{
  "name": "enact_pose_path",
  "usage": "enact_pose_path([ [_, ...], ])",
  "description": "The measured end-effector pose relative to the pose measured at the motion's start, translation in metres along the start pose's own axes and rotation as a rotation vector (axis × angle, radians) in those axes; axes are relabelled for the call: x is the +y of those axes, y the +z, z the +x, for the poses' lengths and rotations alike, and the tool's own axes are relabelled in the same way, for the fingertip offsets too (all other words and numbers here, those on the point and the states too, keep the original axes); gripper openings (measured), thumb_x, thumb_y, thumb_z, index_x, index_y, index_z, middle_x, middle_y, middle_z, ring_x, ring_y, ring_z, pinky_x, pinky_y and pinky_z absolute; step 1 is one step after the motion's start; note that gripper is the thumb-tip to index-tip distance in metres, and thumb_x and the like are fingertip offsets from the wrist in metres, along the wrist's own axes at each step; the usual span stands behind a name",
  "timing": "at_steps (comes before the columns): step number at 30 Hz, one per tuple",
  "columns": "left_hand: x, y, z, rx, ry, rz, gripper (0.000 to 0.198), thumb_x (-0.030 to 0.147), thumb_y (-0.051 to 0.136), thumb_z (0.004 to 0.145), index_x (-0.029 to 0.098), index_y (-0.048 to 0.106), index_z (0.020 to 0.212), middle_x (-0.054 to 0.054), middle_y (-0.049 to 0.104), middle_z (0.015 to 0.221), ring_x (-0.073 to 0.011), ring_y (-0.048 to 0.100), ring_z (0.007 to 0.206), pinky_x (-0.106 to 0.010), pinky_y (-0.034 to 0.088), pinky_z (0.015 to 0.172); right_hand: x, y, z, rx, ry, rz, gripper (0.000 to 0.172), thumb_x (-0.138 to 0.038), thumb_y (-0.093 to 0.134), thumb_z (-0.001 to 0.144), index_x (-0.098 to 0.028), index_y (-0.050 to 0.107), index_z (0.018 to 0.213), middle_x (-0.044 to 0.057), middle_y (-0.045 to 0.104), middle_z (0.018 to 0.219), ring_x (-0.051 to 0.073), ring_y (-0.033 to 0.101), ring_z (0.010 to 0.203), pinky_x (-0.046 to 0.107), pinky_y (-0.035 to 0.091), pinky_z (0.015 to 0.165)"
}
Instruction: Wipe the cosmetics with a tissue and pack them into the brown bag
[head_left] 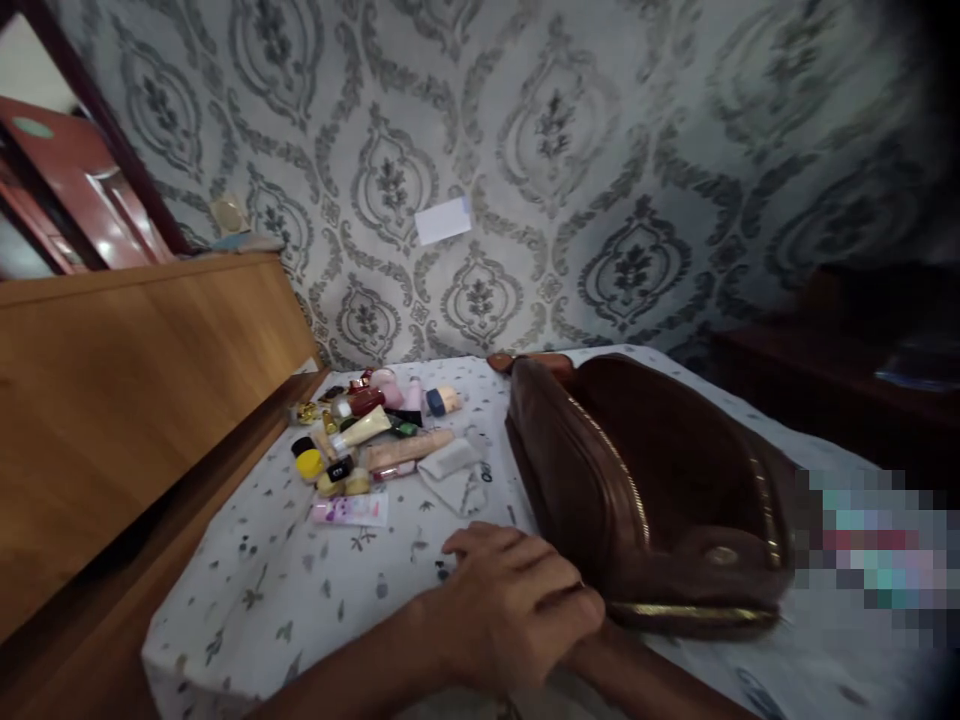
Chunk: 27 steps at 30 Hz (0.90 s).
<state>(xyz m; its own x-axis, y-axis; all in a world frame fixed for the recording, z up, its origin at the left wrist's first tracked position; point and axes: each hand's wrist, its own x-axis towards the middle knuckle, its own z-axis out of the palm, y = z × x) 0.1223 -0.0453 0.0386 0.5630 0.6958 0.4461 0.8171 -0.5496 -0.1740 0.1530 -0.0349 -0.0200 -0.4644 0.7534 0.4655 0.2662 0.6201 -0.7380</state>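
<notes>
So the main thing here is a big dark brown leather bag with a gold zip (652, 490) lying on its side on a white cloth with a small leaf print (247, 590). Both arms come in at the bag's near left corner. The left hand (517, 600) sits palm down just beside that corner, fingers loosely bent, not gripping any object I can see. It's lying over the right hand, which is nearly all hidden under it; only the right forearm (637, 675) shows, so I can't tell if that one is open or closed. Can't tell either whether the hands actually touch the bag's edge or are just next to it.

Left of the bag and a bit further back there's a heap of small cosmetic tubes and bottles (367, 435) – cream, pink, yellow and dark caps all mixed up – with a flat pink and white sachet (351, 510) at its near edge. Further left of the bag runs a brown wooden panel (135, 400). Behind the bag is grey damask wallpaper (630, 150) with a white slip of paper (443, 220) stuck on it
</notes>
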Motion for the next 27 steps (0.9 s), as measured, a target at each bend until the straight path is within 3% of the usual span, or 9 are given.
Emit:
enact_pose_path([
  [5, -0.055, -0.01, -0.026, 0.213, -0.274, 0.028, 0.027, 0.018, 0.041, 0.097, 0.011, 0.058, 0.117, -0.014, 0.062, 0.114, -0.0226, 0.056, 0.107, -0.04, 0.05, 0.093, 0.028, -0.042, 0.034, -0.247, -0.146, 0.104, 0.025, -0.019, 0.045, 0.079, -0.024, 0.069, 0.075, 0.005, 0.068, 0.073, 0.019, 0.066, 0.066, 0.03, 0.052, 0.063],
  [7, -0.077, -0.009, -0.036, 0.197, -0.442, 0.045, 0.03, 0.02, 0.043, 0.097, 0.012, 0.053, 0.124, -0.016, 0.058, 0.122, -0.0249, 0.052, 0.116, -0.044, 0.047, 0.099, 0.034, -0.053, 0.042, -0.303, -0.12, 0.153, 0.031, -0.02, 0.04, 0.082, -0.02, 0.071, 0.084, 0.006, 0.071, 0.078, 0.019, 0.066, 0.069, 0.031, 0.052, 0.065],
  [10, -0.105, -0.005, -0.048, 0.085, -0.622, 0.076, 0.032, 0.022, 0.046, 0.096, 0.016, 0.051, 0.127, -0.014, 0.054, 0.13, -0.0257, 0.048, 0.123, -0.045, 0.044, 0.104, 0.038, -0.056, 0.046, -0.282, -0.057, 0.168, 0.033, -0.025, 0.039, 0.086, -0.017, 0.07, 0.092, 0.009, 0.072, 0.084, 0.021, 0.067, 0.075, 0.031, 0.054, 0.067],
  [14, -0.15, -0.008, -0.062, -0.088, -0.817, 0.212, 0.03, 0.021, 0.048, 0.094, 0.022, 0.052, 0.124, -0.01, 0.055, 0.13, -0.0254, 0.047, 0.125, -0.045, 0.04, 0.107, 0.044, -0.05, 0.046, -0.236, -0.197, 0.087, 0.032, -0.02, 0.041, 0.086, -0.017, 0.069, 0.098, 0.011, 0.07, 0.094, 0.023, 0.067, 0.091, 0.036, 0.055, 0.081],
  [20, -0.239, -0.028, -0.08, -0.192, -1.056, 0.283, 0.042, 0.022, 0.051, 0.093, 0.014, 0.047, 0.133, -0.023, 0.049, 0.137, -0.0382, 0.043, 0.13, -0.063, 0.039, 0.101, 0.046, -0.028, 0.047, -0.208, -0.407, -0.197, 0.044, -0.012, 0.044, 0.082, -0.017, 0.063, 0.121, 0.016, 0.055, 0.135, 0.03, 0.049, 0.126, 0.051, 0.045, 0.102],
  [23, -0.272, -0.034, -0.091, -0.288, -1.059, 0.243, 0.044, 0.031, 0.058, 0.093, 0.017, 0.05, 0.133, -0.016, 0.051, 0.138, -0.0332, 0.05, 0.125, -0.057, 0.045, 0.099, 0.042, -0.009, 0.058, -0.182, -0.403, -0.311, 0.05, -0.013, 0.05, 0.078, -0.016, 0.06, 0.127, 0.017, 0.05, 0.141, 0.034, 0.045, 0.129, 0.054, 0.043, 0.102],
  [27, -0.294, -0.037, -0.11, -0.388, -0.986, 0.16, 0.038, 0.036, 0.06, 0.093, 0.017, 0.057, 0.126, -0.01, 0.059, 0.127, -0.0239, 0.062, 0.109, -0.046, 0.054, 0.091, 0.045, 0.011, 0.078, -0.138, -0.316, -0.402, 0.051, -0.013, 0.054, 0.075, -0.014, 0.06, 0.126, 0.019, 0.05, 0.141, 0.036, 0.046, 0.127, 0.055, 0.041, 0.102],
])
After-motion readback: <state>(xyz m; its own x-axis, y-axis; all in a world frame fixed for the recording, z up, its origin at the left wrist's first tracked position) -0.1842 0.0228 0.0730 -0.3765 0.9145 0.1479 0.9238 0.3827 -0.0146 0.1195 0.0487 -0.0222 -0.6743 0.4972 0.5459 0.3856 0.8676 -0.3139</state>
